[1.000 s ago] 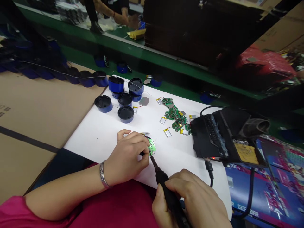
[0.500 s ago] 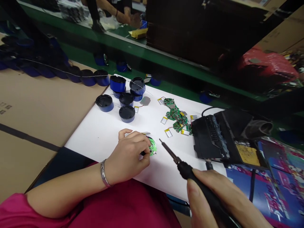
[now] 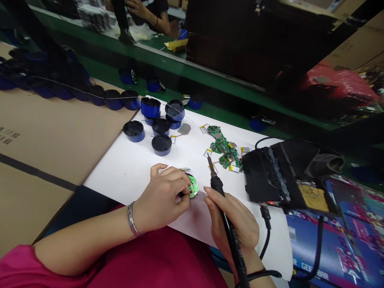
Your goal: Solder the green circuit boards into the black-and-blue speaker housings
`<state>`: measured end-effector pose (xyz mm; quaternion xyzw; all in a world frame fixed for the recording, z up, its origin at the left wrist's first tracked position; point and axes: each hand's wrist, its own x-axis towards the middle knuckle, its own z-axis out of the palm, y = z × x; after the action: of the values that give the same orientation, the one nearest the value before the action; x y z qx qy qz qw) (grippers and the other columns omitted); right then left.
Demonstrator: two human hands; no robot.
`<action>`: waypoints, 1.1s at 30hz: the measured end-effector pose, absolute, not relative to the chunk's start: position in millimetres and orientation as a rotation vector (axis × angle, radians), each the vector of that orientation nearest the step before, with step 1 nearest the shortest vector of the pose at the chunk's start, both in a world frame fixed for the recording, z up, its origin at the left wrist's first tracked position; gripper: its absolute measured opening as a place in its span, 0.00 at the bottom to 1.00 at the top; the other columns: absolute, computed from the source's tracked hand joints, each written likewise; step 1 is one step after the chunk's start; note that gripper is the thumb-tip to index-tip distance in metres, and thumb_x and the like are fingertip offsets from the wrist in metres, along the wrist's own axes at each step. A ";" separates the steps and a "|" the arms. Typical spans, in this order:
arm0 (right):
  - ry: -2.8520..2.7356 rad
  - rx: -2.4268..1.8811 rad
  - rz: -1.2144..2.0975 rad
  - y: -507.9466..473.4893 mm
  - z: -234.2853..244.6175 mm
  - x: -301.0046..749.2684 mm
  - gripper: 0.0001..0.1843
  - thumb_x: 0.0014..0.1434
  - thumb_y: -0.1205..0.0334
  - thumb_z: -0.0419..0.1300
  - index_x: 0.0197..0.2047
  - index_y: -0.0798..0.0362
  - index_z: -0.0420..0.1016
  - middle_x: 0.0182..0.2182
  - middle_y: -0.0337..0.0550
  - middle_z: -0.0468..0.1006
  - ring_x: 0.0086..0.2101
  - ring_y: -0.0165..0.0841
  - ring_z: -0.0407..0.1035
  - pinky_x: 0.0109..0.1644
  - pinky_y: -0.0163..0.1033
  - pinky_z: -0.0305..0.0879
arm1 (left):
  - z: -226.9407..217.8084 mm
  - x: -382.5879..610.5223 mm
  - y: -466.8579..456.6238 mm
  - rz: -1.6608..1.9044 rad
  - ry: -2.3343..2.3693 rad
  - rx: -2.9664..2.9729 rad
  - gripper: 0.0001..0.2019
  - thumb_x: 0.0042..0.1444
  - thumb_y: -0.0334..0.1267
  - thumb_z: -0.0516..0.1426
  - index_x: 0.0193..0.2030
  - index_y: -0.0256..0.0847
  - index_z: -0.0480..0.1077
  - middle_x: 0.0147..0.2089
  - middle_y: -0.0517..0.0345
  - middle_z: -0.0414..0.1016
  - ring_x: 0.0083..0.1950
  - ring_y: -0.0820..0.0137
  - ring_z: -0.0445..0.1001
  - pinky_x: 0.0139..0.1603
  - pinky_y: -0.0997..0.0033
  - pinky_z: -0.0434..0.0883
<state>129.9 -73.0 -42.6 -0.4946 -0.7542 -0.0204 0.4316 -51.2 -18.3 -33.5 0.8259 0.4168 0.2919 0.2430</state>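
My left hand (image 3: pixel 168 196) is closed on a green circuit board (image 3: pixel 194 186) above the white tabletop; the fingers hide much of it, and a dark part shows under them. In my right hand (image 3: pixel 234 220) is a black soldering iron (image 3: pixel 217 184), its tip pointing up and away, apart from the board in my left hand. Beyond that tip lies a pile of green circuit boards (image 3: pixel 220 145) with small silver batteries (image 3: pixel 234 169) wired to them. Several blue round housings (image 3: pixel 162 145) with black insides stand at the back left of the tabletop, a silver disc (image 3: pixel 184 129) beside them.
A black soldering station (image 3: pixel 264 176) with a yellow sponge (image 3: pixel 313 196) stands at right, its cable (image 3: pixel 266 224) hanging in front. Cardboard (image 3: pixel 60 132) covers the left, with a row of blue housings (image 3: pixel 112 100). Across the green bench, a person's arm (image 3: pixel 150 18) shows.
My right hand has moved left and away from me with the soldering iron, which now points more upright. My left hand stays on the board. The person across the bench has raised an arm.
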 end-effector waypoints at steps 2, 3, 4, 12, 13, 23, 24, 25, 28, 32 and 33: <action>-1.912 -1.170 -0.007 -68.7 -49.0 128.2 0.18 0.58 0.79 0.63 0.50 0.55 0.74 0.35 0.44 0.81 0.32 0.30 0.75 0.36 0.34 0.72 | -33.2 -51.2 -18.3 0.795 1.139 2.250 0.07 0.52 0.27 0.58 0.27 0.41 0.70 0.37 0.67 0.78 0.43 0.69 0.76 0.58 0.55 0.52; -1.925 -1.150 0.019 -67.6 -51.6 127.5 0.18 0.57 0.79 0.63 0.50 0.56 0.74 0.35 0.44 0.80 0.32 0.31 0.75 0.36 0.36 0.72 | -32.9 -51.3 -18.3 0.795 1.137 2.245 0.07 0.53 0.27 0.58 0.27 0.41 0.70 0.38 0.66 0.78 0.44 0.69 0.76 0.58 0.55 0.51; -1.941 -1.136 0.044 -67.1 -53.8 126.9 0.19 0.57 0.80 0.62 0.51 0.56 0.73 0.35 0.45 0.80 0.34 0.32 0.75 0.37 0.37 0.73 | -32.4 -51.6 -18.5 0.798 1.136 2.241 0.07 0.53 0.27 0.58 0.27 0.41 0.71 0.38 0.66 0.79 0.44 0.69 0.76 0.58 0.55 0.51; -1.927 -1.104 0.038 -74.3 -62.7 123.0 0.27 0.54 0.83 0.63 0.55 0.58 0.69 0.38 0.48 0.78 0.36 0.36 0.73 0.39 0.43 0.74 | -28.4 -59.8 -24.2 0.830 1.164 2.236 0.07 0.57 0.29 0.58 0.30 0.44 0.74 0.46 0.59 0.78 0.53 0.63 0.73 0.56 0.54 0.55; -1.913 -1.113 0.031 -75.0 -63.0 121.7 0.26 0.54 0.83 0.63 0.55 0.58 0.69 0.37 0.47 0.77 0.36 0.36 0.73 0.39 0.43 0.75 | -28.5 -60.1 -25.5 0.846 1.191 2.239 0.07 0.56 0.29 0.58 0.30 0.44 0.74 0.47 0.59 0.78 0.54 0.62 0.72 0.55 0.53 0.55; -1.802 -1.235 -0.013 -78.3 -51.8 126.1 0.22 0.58 0.78 0.62 0.54 0.53 0.71 0.35 0.42 0.80 0.33 0.33 0.76 0.36 0.38 0.75 | -33.8 -52.6 -35.0 0.978 1.397 2.227 0.07 0.54 0.27 0.59 0.28 0.42 0.72 0.46 0.57 0.78 0.55 0.58 0.71 0.55 0.50 0.57; -1.751 -1.310 0.000 -78.8 -47.5 129.7 0.21 0.59 0.76 0.62 0.55 0.52 0.71 0.35 0.41 0.80 0.34 0.33 0.77 0.36 0.37 0.75 | -33.9 -52.2 -35.4 0.977 1.401 2.223 0.07 0.53 0.27 0.59 0.28 0.42 0.72 0.46 0.57 0.78 0.54 0.58 0.71 0.54 0.50 0.57; -1.683 -1.392 0.027 -79.0 -42.9 133.4 0.21 0.61 0.73 0.63 0.56 0.52 0.71 0.35 0.41 0.81 0.34 0.33 0.78 0.37 0.36 0.76 | -34.0 -51.9 -35.8 0.975 1.404 2.220 0.07 0.53 0.27 0.59 0.28 0.42 0.72 0.46 0.57 0.78 0.54 0.58 0.71 0.54 0.50 0.57; -1.431 -1.441 0.181 -77.0 -29.1 143.2 0.18 0.63 0.66 0.62 0.56 0.53 0.72 0.33 0.41 0.82 0.30 0.33 0.78 0.34 0.38 0.77 | -34.3 -50.6 -37.1 0.959 1.406 2.213 0.06 0.52 0.27 0.59 0.28 0.43 0.71 0.45 0.56 0.78 0.54 0.58 0.71 0.54 0.51 0.57; -1.299 -1.402 0.295 -71.5 -16.8 151.5 0.08 0.63 0.62 0.63 0.44 0.54 0.78 0.26 0.38 0.77 0.21 0.29 0.72 0.23 0.34 0.69 | -34.3 -48.4 -38.1 0.951 1.418 2.209 0.06 0.52 0.27 0.59 0.28 0.42 0.69 0.45 0.55 0.77 0.53 0.58 0.71 0.53 0.51 0.57; -1.316 -1.418 0.284 -70.5 -15.1 153.2 0.06 0.61 0.61 0.64 0.41 0.54 0.78 0.25 0.38 0.76 0.20 0.29 0.71 0.21 0.33 0.67 | -34.3 -47.9 -38.1 0.948 1.422 2.208 0.06 0.51 0.27 0.59 0.27 0.42 0.69 0.45 0.55 0.77 0.53 0.58 0.71 0.53 0.51 0.57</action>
<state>153.2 -70.5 -15.1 -0.6013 -0.5580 0.1203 0.5591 -47.9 -38.1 -34.3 0.7787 0.5016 0.3344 0.1740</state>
